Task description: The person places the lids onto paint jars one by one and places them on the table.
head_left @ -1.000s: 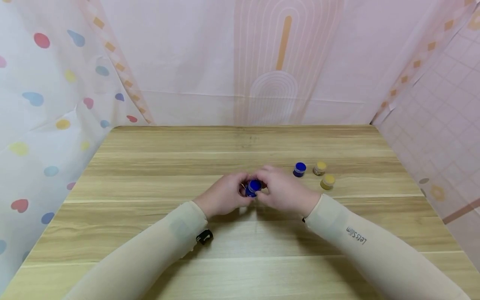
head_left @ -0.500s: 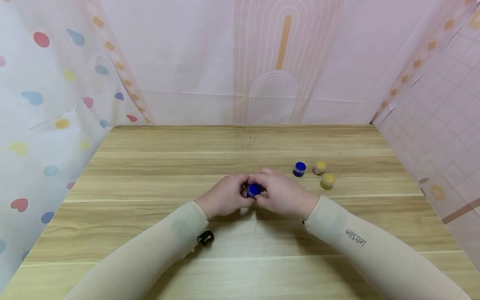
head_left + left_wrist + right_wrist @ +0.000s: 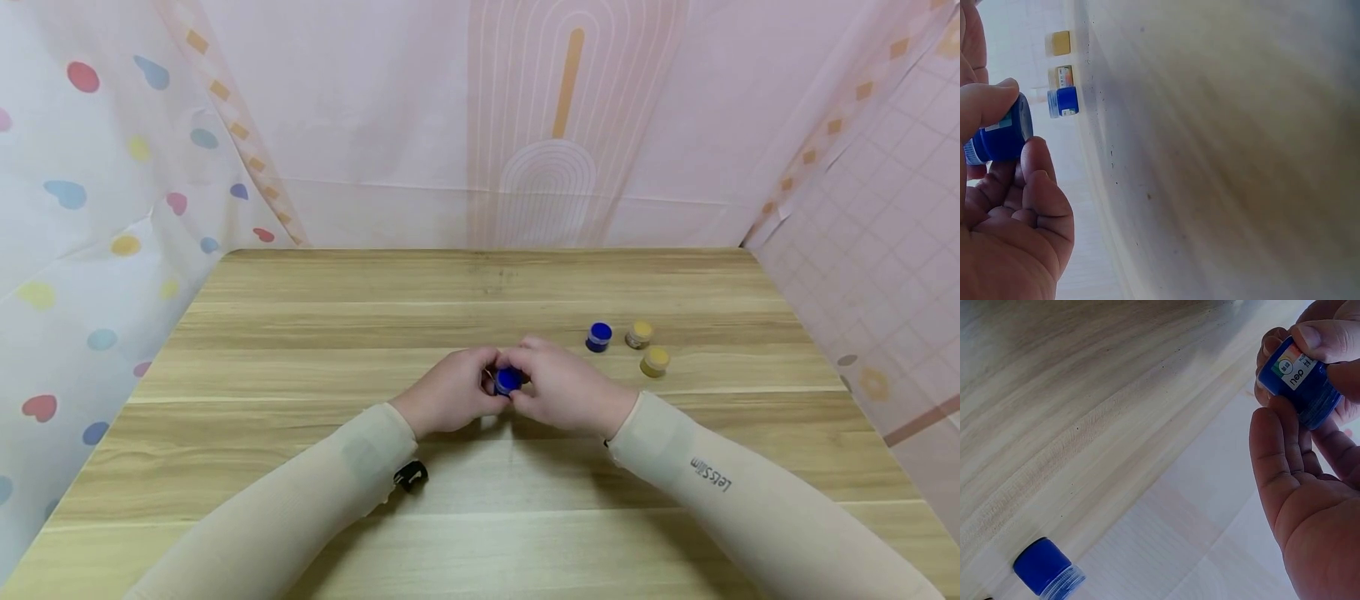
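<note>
Between the two hands, over the middle of the table, is a small blue paint jar with its blue top facing up. My left hand grips it from the left; in the left wrist view a thumb and finger pinch the blue body near its base. My right hand holds it from the right, thumb and forefinger round the upper part. The jar's label, printed "deli", shows in the right wrist view, beside a thumb. Fingers hide part of the clear ribbed lid.
Right of the hands, a second blue paint jar stands on the wooden table. Two yellow paint jars are beside it, one nearer the person. Patterned cloth hangs behind the table and at both sides.
Since a second ago the held jar has dipped slightly toward the person, and the right forefinger has come across its far edge. Over the last half second the hands have stayed nearly still.
</note>
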Demonstrator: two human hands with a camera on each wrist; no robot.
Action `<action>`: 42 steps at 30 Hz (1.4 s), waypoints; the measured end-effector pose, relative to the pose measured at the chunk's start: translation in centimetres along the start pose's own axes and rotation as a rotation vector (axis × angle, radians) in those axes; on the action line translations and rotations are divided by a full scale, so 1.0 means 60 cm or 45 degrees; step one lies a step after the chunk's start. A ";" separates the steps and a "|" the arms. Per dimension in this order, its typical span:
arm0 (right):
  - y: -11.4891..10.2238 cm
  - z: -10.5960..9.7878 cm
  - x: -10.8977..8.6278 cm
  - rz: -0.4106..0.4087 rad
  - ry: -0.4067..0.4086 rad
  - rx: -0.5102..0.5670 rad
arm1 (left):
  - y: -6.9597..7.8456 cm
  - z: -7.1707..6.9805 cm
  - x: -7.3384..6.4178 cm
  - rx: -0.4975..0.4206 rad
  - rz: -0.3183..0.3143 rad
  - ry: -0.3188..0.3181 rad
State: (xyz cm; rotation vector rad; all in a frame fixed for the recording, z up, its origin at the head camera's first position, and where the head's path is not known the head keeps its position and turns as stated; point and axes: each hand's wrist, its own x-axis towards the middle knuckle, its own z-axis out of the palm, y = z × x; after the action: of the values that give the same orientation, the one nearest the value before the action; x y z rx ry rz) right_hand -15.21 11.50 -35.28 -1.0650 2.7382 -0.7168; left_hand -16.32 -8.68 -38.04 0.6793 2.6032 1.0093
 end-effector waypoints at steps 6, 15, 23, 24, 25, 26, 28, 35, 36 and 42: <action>0.000 0.000 0.000 -0.007 -0.018 -0.016 | -0.001 0.001 0.001 0.013 -0.001 -0.009; 0.001 -0.001 -0.004 0.006 -0.065 -0.007 | -0.001 0.001 -0.001 0.004 0.015 -0.021; 0.001 -0.001 -0.005 0.016 -0.055 0.006 | -0.002 0.000 -0.001 -0.010 0.011 -0.013; 0.002 -0.001 -0.005 0.016 -0.056 0.005 | -0.002 0.000 -0.001 -0.014 0.012 -0.011; 0.003 -0.001 -0.005 0.016 -0.058 0.002 | -0.001 -0.001 -0.001 -0.019 0.012 -0.011; 0.003 -0.002 -0.005 0.016 -0.058 -0.004 | -0.002 -0.001 -0.001 -0.024 0.014 -0.010; 0.003 -0.003 -0.006 0.020 -0.064 -0.009 | -0.002 -0.002 -0.001 -0.040 0.016 -0.013; 0.000 -0.010 -0.006 -0.007 -0.089 -0.021 | -0.002 -0.005 0.001 -0.082 0.011 -0.031; 0.000 -0.010 -0.006 -0.013 -0.092 -0.026 | -0.003 -0.005 0.001 -0.091 0.012 -0.036; 0.001 -0.013 -0.006 -0.060 -0.090 -0.040 | -0.006 -0.008 0.001 -0.163 0.003 -0.071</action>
State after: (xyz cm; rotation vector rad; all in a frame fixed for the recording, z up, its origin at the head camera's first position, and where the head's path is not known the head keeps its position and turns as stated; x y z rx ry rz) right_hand -15.18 12.10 -34.67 -1.1425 2.6816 -0.6311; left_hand -16.70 -9.15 -37.94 0.6688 2.4658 1.1301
